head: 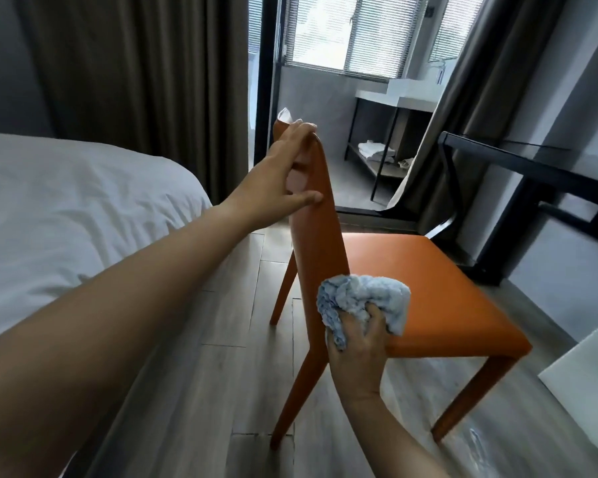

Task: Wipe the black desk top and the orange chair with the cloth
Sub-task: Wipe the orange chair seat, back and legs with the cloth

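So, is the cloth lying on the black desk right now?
No, the right hand grips the cloth at the orange chair, away from the desk.

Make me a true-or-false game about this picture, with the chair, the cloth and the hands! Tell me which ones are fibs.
1. The right hand grips a blue cloth. True.
2. The chair is green. False: it is orange.
3. The left hand touches the top of the chair's back. True.
4. The cloth lies on the bed. False: it is held against the chair, low down where the back meets the seat.
5. The black desk stands to the left of the chair. False: the desk is on the right, and the bed is on the left.
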The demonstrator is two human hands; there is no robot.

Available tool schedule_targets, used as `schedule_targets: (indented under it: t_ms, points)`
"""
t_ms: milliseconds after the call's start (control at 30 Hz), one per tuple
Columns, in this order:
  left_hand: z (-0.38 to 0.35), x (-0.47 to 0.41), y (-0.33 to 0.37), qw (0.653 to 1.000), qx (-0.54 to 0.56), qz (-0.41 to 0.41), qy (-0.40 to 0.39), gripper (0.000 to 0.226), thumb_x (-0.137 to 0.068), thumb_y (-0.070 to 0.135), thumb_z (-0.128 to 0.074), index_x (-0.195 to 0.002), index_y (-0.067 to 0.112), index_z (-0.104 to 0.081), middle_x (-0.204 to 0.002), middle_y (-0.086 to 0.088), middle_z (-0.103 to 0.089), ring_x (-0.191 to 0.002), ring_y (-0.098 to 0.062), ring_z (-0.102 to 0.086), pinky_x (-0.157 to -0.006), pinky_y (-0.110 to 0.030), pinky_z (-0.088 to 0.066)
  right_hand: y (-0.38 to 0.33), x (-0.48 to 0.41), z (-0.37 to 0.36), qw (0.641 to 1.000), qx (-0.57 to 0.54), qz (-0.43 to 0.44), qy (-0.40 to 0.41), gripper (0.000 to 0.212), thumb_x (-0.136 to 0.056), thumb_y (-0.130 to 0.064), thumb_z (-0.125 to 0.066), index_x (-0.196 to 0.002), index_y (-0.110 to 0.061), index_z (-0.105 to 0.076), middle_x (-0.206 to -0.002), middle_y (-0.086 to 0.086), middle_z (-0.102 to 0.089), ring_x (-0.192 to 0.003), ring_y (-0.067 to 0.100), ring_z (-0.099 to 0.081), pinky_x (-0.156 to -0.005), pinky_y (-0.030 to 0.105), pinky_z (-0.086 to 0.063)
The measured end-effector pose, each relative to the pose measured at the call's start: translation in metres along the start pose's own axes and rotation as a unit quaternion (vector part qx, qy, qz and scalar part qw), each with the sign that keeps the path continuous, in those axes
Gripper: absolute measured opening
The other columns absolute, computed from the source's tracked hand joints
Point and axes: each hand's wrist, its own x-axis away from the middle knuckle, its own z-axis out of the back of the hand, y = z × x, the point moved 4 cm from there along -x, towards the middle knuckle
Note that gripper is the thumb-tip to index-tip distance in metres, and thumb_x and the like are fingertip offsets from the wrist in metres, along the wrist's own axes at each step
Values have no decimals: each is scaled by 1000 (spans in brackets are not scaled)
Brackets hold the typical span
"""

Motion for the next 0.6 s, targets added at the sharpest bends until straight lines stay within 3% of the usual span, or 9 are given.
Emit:
schedule_targets:
  t_ms: [133,233,433,500,600]
  points:
    - [-8,8,0,999,23,24,18,97,-82,30,-74,-152,36,-7,-159,1,-20,-141,-20,-33,-110,-45,-40,8,13,-4,999,1,-24,-27,62,-66,-10,-83,-119,-22,-54,-129,18,-39,-116,44,-50,-84,53,-56]
    - [-20,26,-6,994,68,80,23,96,-84,36,-71,-153,34,-5,-157,3,-25,-137,-20,-40,-105,-44,-45,13,23,-6,997,7,-54,-51,64,-65,-9,-84,-120,-22,-54,-131,17,-38,-117,44,-51,-80,52,-57]
    - [-42,89,-20,977,76,201,16,82,-86,38,-68,-152,21,-21,-155,-1,-29,-133,-18,-43,-92,-25,-46,26,39,2,991,2,-91,-98,56,-74,-9,-79,-125,-21,-59,-133,13,-43,-123,34,-50,-91,38,-55]
    - [-50,111,-28,971,61,230,-13,77,-87,37,-67,-150,20,-26,-153,-2,-34,-132,-19,-44,-88,-22,-44,27,39,7,988,-7,-103,-114,51,-78,-13,-75,-126,-21,-60,-131,9,-46,-121,28,-52,-92,30,-51]
    - [-59,141,-37,962,54,263,-43,70,-88,37,-66,-147,20,-33,-149,-2,-39,-130,-18,-47,-89,-23,-46,22,36,17,981,-46,-122,-141,43,-84,-23,-69,-126,-21,-60,-124,3,-52,-113,21,-56,-88,28,-54]
